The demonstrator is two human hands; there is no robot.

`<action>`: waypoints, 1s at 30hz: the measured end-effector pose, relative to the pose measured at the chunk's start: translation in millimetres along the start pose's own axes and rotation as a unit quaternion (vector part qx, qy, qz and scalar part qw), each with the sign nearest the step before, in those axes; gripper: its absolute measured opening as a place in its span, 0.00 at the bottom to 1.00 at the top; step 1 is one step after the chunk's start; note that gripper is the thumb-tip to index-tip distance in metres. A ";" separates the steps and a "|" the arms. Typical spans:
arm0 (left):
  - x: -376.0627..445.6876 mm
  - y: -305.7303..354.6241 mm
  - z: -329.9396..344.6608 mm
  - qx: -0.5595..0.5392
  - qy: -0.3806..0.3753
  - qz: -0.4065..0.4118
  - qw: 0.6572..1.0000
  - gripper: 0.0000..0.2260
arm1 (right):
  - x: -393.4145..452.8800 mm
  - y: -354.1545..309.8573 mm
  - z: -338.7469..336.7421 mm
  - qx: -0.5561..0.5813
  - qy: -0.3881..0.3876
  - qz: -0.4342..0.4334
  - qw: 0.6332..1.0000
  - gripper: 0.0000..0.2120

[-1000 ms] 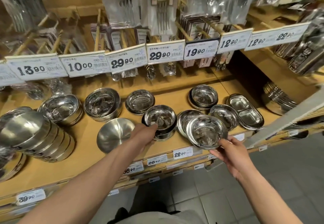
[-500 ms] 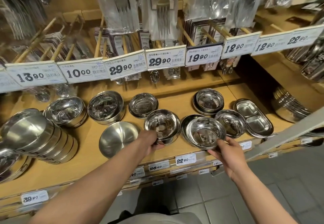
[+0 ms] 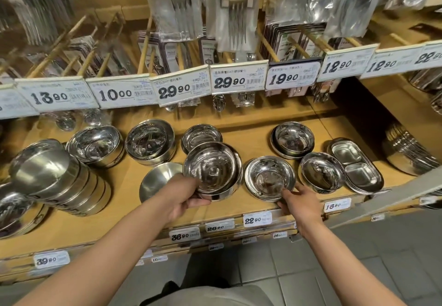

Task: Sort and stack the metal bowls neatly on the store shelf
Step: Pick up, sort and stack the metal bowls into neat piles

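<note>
Polished steel throughout, mirror finish, ceiling lights reflected in every bowl. The left hand [image 3: 185, 199] grips a small bowl stack [image 3: 211, 168] at its near-left rim, fingers curled under, thumb on top; the stack is tilted toward the camera, its base close to the wooden shelf [image 3: 253, 143], though contact with it can't be confirmed. The top bowl is deep, straight-walled, with a flat bottom and a rolled lip; a second rim shows behind it.

The right hand [image 3: 300, 201] has its fingertips on the near rim of a shallow wide-rimmed dish [image 3: 269, 177], which sits flat on the shelf just right of the held stack; whether the fingers pinch the rim or only touch it can't be told. The dish appears to sit on another one.

Just left of the held stack is a brushed matte bowl [image 3: 156, 181], duller than the rest. Right of the dish: another shallow dish [image 3: 321, 171], then a stack of two-compartment oval trays [image 3: 356, 165].

Far left, a row of nested bowls lying on its side [image 3: 59, 179].

Back row, left to right: deep bowl stack [image 3: 95, 145], double-walled bowl stack [image 3: 149, 141], small low bowl [image 3: 202, 135] partly hidden by the held stack, bowl on wider dishes [image 3: 293, 139].

Above them are the price tags [image 3: 238, 78], and packaged forks [image 3: 236, 6] hang on pegs.
</note>
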State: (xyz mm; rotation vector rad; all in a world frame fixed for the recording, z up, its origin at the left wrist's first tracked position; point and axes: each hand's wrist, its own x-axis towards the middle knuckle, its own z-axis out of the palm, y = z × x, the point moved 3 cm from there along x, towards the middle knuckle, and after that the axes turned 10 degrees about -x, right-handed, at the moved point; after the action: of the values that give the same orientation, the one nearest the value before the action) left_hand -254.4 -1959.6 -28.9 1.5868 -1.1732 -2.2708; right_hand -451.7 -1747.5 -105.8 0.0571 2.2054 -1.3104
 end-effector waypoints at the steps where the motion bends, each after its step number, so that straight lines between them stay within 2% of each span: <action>1: -4.4 1.8 -7.7 -0.016 0.003 -0.002 1.000 0.06 | 0.6 -0.8 4.9 -0.003 -0.011 -0.001 1.000 0.04; 9: -31.7 4.4 -71.9 -0.063 0.053 0.010 0.997 0.06 | -10.7 -5.7 56.9 0.036 -0.119 0.014 0.992 0.19; 16: -53.8 -1.8 -114.8 -0.103 0.122 0.022 0.987 0.06 | -15.9 -12.4 76.2 0.032 -0.130 0.007 0.991 0.15; 20: -66.3 -6.6 -133.7 -0.130 0.147 0.026 0.980 0.07 | -14.3 -11.9 79.8 0.026 -0.127 0.029 0.991 0.15; 23: -73.5 -11.3 -146.6 -0.145 0.162 0.022 0.976 0.08 | -14.2 -10.7 80.8 0.054 -0.128 0.056 0.989 0.11; 30: -85.0 -19.9 -164.0 -0.144 0.179 0.024 0.973 0.07 | -20.4 -11.2 78.0 0.074 -0.085 0.077 0.991 0.06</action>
State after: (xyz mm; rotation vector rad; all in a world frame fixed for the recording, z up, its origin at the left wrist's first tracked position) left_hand -72.6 -1987.2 -2.5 1.7304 -0.7458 -1.9074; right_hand -403.3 -1812.3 -115.0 0.1622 1.9203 -1.3379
